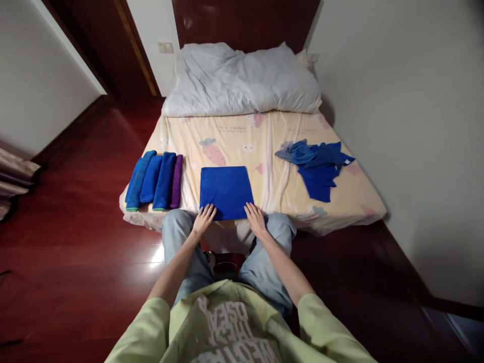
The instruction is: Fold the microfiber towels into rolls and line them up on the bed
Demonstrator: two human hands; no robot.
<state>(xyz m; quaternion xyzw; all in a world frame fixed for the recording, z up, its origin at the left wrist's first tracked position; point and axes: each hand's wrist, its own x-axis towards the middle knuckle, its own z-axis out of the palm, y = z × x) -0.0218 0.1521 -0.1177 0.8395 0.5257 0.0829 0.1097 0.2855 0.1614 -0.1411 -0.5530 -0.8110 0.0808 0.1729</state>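
Note:
A blue towel (226, 189) lies flat and smooth in a near-square on the bed, close to its front edge. My left hand (204, 218) rests on its near left corner with the fingers stretched out. On the near right corner lies my right hand (254, 217), its fingers also extended over the cloth edge. To the left, several rolled blue towels (163, 181) sit side by side with a purple rolled towel (176, 181) at the end of the row. A loose, crumpled pile of blue cloths (318, 164) lies to the right.
The bed (260, 136) has a cream sheet with carrot prints. A bunched white quilt (242, 83) spans its head end, before a dark headboard (245, 22). My knees touch or nearly touch the front edge. A wall (408, 126) stands at the right; dark red floor (86, 227) shows left.

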